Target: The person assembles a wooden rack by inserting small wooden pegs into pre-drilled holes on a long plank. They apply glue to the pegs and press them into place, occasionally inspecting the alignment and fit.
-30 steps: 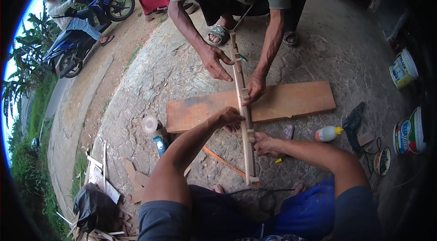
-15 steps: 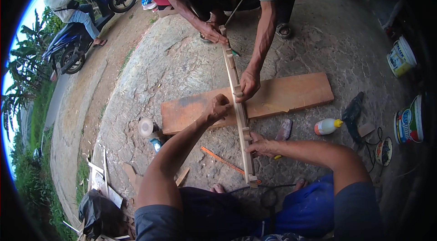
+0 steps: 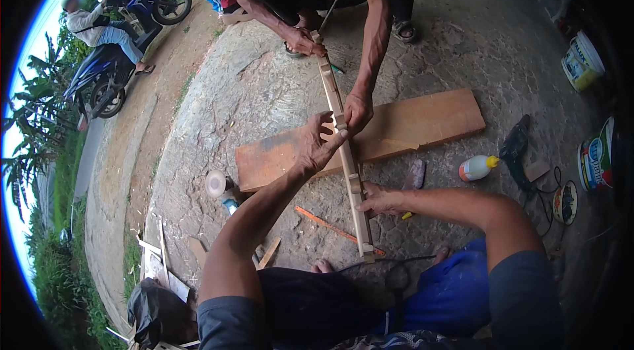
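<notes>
A long narrow wooden strip (image 3: 349, 164) with small blocks along its side runs from near my feet up to a co-worker squatting opposite. My right hand (image 3: 376, 199) grips its lower part from the right side. Beside the strip's middle, my left hand (image 3: 319, 144) has its fingers spread, with the thumb reaching to a small block on the strip. The co-worker's one hand (image 3: 358, 112) holds the strip just past my left thumb, and the other (image 3: 305, 43) holds its far end. Underneath, a wide reddish-brown plank (image 3: 422, 127) lies crosswise on the ground.
An orange saw blade (image 3: 323, 223) lies left of the strip's near end. To the right are a glue bottle (image 3: 477, 168), a dark green power drill (image 3: 515, 150) and paint buckets (image 3: 596, 158). Wood scraps (image 3: 162, 264) lie at lower left. A rider sits on a blue motorbike (image 3: 99, 76).
My left hand has opened from a closed, curled shape and moved slightly up, its thumb now at the strip. My right hand keeps its hold. The view has shifted a little.
</notes>
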{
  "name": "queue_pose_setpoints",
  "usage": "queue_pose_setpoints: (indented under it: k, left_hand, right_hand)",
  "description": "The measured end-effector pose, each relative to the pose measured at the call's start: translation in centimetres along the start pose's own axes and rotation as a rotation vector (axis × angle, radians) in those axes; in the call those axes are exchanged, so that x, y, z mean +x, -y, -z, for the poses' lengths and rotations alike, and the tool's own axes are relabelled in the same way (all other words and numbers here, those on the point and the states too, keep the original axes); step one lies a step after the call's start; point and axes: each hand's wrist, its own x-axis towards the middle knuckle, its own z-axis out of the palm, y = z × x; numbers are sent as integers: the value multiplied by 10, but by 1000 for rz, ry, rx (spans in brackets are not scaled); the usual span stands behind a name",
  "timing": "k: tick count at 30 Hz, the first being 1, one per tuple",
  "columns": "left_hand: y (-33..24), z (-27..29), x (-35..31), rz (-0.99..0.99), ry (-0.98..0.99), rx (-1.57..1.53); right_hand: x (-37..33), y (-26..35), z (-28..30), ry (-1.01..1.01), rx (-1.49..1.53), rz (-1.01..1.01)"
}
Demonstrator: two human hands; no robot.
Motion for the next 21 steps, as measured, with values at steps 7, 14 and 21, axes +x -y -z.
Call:
queue_pose_setpoints:
  k: [7, 14, 21]
  left_hand:
    - [-7, -1, 6, -71, 0, -1]
    - [-5, -2, 6, -80, -7, -22]
    - [10, 5, 11, 247, -60, -182]
  right_hand:
    - [1, 4, -5, 43, -20, -10]
    - [7, 2, 0, 31, 17, -13]
    - [2, 3, -4, 43, 47, 88]
